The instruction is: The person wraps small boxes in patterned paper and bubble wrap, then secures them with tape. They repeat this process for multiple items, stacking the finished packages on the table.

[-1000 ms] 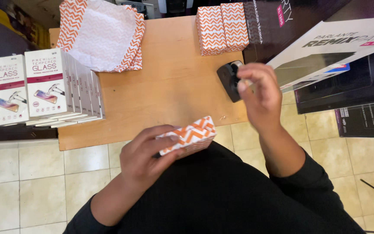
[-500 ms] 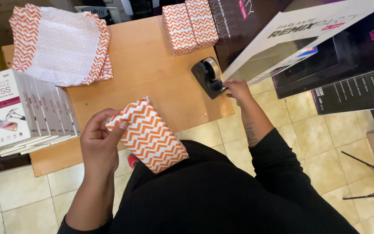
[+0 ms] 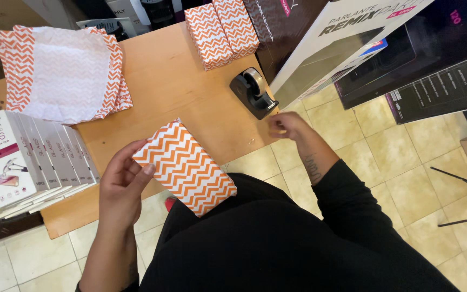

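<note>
Over the near edge of the wooden table [image 3: 163,86] we see the left hand [image 3: 121,186] clamped on a flat box wrapped in orange-and-white chevron paper [image 3: 186,166], thumb on the patterned face and fingers behind its left end; the box is tilted, its lower end above the person's dark lap. The right hand [image 3: 286,125] hovers just past the table's corner, near the black tape dispenser [image 3: 253,93], with its fingertips pinched together; we cannot tell whether anything is between them. At the far side of the table lie two more wrapped boxes [image 3: 221,31], side by side. To the left sits a stack of cut chevron wrapping sheets [image 3: 63,73], and below it a row of white screen-protector boxes [image 3: 22,162]. Large cartons [image 3: 352,38] lean at the right.
</note>
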